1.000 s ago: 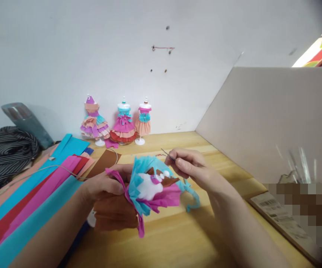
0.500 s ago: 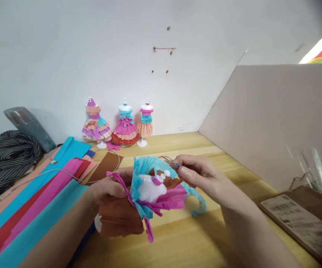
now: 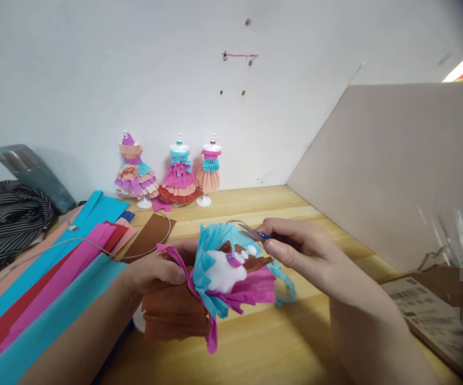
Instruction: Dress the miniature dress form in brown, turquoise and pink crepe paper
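Observation:
My left hand (image 3: 161,272) is closed around the waist of a small dress-form mannequin (image 3: 225,271), which lies tilted with its white bust and knob toward the right. It wears a brown crepe paper skirt (image 3: 177,315), a ruffled blue crepe paper top (image 3: 207,267) and magenta crepe paper (image 3: 251,286) at the chest and waist. My right hand (image 3: 299,248) grips small scissors (image 3: 251,232) with blue on the handle. Their blades point left, close above the blue ruffle; I cannot tell whether they touch it. A twisted blue paper strip (image 3: 287,289) curls below my right hand.
Three dressed mannequins (image 3: 179,176) stand against the wall. Folded crepe paper sheets (image 3: 54,278), a cord (image 3: 86,243), a striped cloth (image 3: 10,230) and a bottle (image 3: 34,174) are at left. A brown package with a label (image 3: 411,299) lies at right before a partition (image 3: 395,171).
The mannequin and both hands appear slightly further right as the view shifts. The scissors stay near the blue ruffle, their blades at a slightly different angle. Both grips are kept.

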### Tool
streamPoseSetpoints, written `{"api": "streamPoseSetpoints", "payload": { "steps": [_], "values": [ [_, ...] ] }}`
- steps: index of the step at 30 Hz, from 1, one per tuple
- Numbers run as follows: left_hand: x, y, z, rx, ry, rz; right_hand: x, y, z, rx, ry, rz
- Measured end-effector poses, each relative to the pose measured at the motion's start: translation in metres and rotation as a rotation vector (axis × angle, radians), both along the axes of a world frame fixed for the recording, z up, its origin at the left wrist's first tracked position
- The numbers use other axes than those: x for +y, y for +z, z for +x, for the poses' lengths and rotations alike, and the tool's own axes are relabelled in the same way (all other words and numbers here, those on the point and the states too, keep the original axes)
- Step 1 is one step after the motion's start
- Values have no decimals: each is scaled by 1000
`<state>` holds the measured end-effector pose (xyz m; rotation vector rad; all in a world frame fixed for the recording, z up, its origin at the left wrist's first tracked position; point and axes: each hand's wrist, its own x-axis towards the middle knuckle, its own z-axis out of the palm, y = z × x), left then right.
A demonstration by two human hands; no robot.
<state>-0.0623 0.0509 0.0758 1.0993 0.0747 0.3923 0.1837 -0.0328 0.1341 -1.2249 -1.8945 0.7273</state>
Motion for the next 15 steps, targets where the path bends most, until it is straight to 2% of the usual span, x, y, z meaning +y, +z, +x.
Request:
{"api": "streamPoseSetpoints", "payload": {
  "steps": [9,15],
  "values": [
    [0,-3,2,80,-12,22,-2,-1,0,-8,17,-31],
    [-3,-5,2,65,-13,25,-2,1,-1,-22,36,-14]
  ]
}}
